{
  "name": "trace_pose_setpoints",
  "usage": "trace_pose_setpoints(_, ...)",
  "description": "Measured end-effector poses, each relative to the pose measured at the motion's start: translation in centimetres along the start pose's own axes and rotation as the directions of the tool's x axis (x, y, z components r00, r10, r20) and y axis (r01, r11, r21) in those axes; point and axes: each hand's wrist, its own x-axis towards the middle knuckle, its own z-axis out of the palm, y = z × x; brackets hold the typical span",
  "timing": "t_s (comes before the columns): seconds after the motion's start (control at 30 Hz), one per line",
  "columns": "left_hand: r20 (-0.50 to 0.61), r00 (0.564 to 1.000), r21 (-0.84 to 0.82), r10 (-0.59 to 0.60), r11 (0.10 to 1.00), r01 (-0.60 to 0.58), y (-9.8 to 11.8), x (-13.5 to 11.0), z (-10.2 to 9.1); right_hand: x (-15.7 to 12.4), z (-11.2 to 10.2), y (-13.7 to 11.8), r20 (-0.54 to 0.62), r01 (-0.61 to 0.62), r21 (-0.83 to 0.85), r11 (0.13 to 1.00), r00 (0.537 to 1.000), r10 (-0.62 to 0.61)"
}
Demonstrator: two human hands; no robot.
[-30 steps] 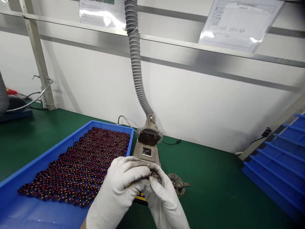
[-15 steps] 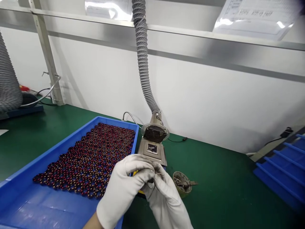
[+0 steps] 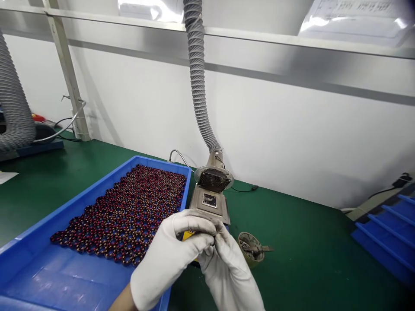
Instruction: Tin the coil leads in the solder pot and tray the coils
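My left hand [image 3: 177,252] and my right hand [image 3: 228,259], both in white gloves with greyed fingertips, meet at the middle bottom of the view. Thumb and fingers of each are pinched together. Whatever lies between them is hidden, apart from a hint of a thin wire-like end at the right fingertips. Just beyond the fingers stands a metal solder pot [image 3: 210,201] with a shiny square opening. Left of my hands, a blue tray [image 3: 65,276] holds many small dark ring-shaped coils [image 3: 129,207] with red and copper-coloured windings, packed in rows.
A round fume hood [image 3: 214,178] on a grey flexible duct [image 3: 198,77] hangs over the pot. To the right stands a small round tin [image 3: 251,250] with a flat metal strip across it. Blue stacked trays [image 3: 385,237] are at the right edge of the green table [image 3: 308,242].
The whole view has shifted slightly, with the tray and pot now a little further right. My hands stay pinched together, their fingers changing position only slightly.
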Motion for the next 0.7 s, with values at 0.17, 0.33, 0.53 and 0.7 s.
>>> trace_pose_setpoints(0.17, -0.131, 0.991, -0.19, 0.007, 0.981, -0.032, -0.5, -0.6, -0.9, 0.3, -0.2, 0.7, 0.01, 0.002, 0.011, 1.0, 1.0, -0.002)
trace_pose_setpoints(0.33, -0.245, 0.969, 0.014, 0.02, 1.0, -0.017, 0.5, -0.6, -2.1, 0.3, 0.0, 0.6, 0.012, -0.016, 0.014, 1.0, 1.0, 0.015)
trace_pose_setpoints(0.53, 0.041, 0.989, 0.238, 0.143, 0.96, -0.149, 0.6, -0.3, -1.2, -0.4, 0.6, 0.0, -0.024, -0.011, -0.002, 1.0, 1.0, 0.011)
trace_pose_setpoints(0.7, -0.197, 0.971, 0.193, 0.136, 0.976, -0.098, 0.2, -0.5, -1.9, -1.0, 0.6, -0.5, 0.069, -0.083, 0.141, 0.987, 0.995, 0.073)
